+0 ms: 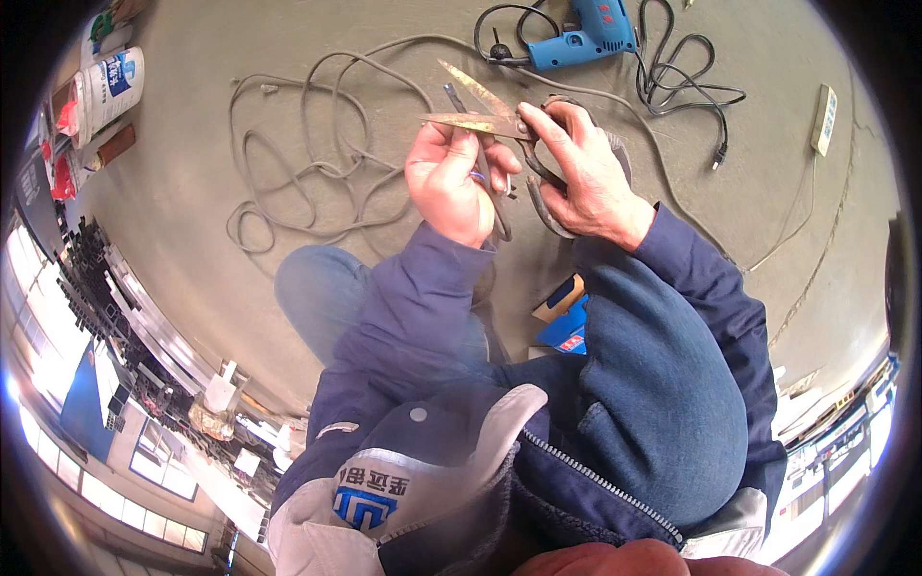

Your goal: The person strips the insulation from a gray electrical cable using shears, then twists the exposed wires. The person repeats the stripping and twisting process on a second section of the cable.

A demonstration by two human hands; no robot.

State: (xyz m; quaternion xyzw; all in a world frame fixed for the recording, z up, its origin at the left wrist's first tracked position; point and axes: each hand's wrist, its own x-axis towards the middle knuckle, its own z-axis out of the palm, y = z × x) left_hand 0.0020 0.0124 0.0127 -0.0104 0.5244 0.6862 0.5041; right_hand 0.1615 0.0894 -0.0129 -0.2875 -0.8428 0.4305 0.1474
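Observation:
My right hand (pixel 588 178) grips the handles of a pair of worn scissors (pixel 471 122), whose blades are spread and point left. My left hand (pixel 447 187) is closed just below the blades, around a dark cable (pixel 503 227). A short dark end of the cable sticks up between the two blades. Small wire ends, one bluish and one pale, show at the left fingers. Whether the blades touch the cable, I cannot tell. Part of the cable is hidden behind the fingers.
A grey cable (pixel 423 38) lies in loose loops on the floor. Beyond my right hand is a blue power drill (pixel 586 38) with a coiled black cord (pixel 706 88). A white power strip (pixel 823 120) lies far right, a white bucket (pixel 113 91) far left. Between my legs sits a blue box (pixel 567 331).

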